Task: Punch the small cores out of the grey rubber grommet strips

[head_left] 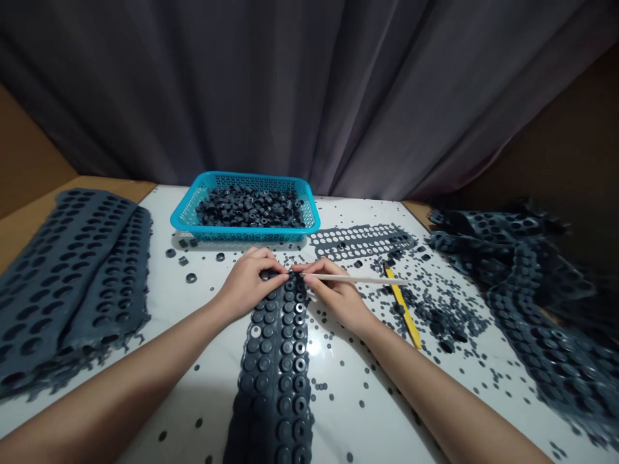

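A long strip of dark moulded rubber parts [273,380] runs up the white tabletop, set with rows of round, ring-like pieces. At its far end, my left hand [254,280] pinches the strip's edge between thumb and fingers. My right hand [338,296] is closed around a thin pale stick [367,279], which points left with its tip at the strip's far end. The two hands' fingertips almost meet there, and they hide the exact spot where the tip works.
Behind the hands stands a blue basket [246,231] of small black rubber pieces. A yellow cutter-like tool [403,309] lies right, among scattered black discs. A punched sheet [362,240] lies behind it. Folded rubber sheets [106,258] are at left; more strips [527,283] pile up at right.
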`<state>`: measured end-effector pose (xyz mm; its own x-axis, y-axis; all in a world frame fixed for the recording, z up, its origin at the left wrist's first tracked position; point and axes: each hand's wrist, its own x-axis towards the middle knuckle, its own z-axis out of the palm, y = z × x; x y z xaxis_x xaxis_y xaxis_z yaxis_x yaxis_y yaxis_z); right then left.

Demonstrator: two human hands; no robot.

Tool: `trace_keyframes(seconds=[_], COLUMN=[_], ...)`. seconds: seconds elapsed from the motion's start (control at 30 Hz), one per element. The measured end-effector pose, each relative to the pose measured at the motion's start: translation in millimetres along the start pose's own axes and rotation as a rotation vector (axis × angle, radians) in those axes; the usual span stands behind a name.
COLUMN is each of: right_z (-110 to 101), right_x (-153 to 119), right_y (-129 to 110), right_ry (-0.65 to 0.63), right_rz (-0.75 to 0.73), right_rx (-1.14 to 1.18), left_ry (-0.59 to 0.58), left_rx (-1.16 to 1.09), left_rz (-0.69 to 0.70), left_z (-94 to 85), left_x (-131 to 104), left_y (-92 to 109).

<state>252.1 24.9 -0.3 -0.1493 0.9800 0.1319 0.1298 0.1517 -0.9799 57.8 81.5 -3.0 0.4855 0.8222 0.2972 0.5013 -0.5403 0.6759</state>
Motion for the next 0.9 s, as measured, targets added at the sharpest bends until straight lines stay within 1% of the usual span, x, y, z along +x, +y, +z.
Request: trace_keyframes(seconds=[0.37, 0.53, 0.67, 0.77, 0.9], right_z=[-0.4, -0.4, -0.9, -1.7, -2.6], right_x=[0.9, 0.8, 0.7, 0.8, 1.4], right_y=[-1.2, -2.4, -3.5, -3.1, -1.3], right_ry=[0.012, 0.02, 0.021, 0.05, 0.079], right_rz=[-0.004, -0.015, -0.027, -0.047, -0.069], right_rx=[-0.046, 0.005, 0.021, -0.002, -0.061], left_ry=[-0.037, 0.019, 0.012, 0.05, 0.094], left_rx=[0.007, 0.018, 0.028, 0.04, -0.011], left_rz=[0.032, 0.069, 0.069, 0.037, -0.022], left_z=[-1.3, -1.5, -1.8, -1.5, -1.4], left_x=[0.3, -0.8, -0.9, 0.0, 0.9], left_y=[2.2, 3.5, 3.2, 2.3, 2.8])
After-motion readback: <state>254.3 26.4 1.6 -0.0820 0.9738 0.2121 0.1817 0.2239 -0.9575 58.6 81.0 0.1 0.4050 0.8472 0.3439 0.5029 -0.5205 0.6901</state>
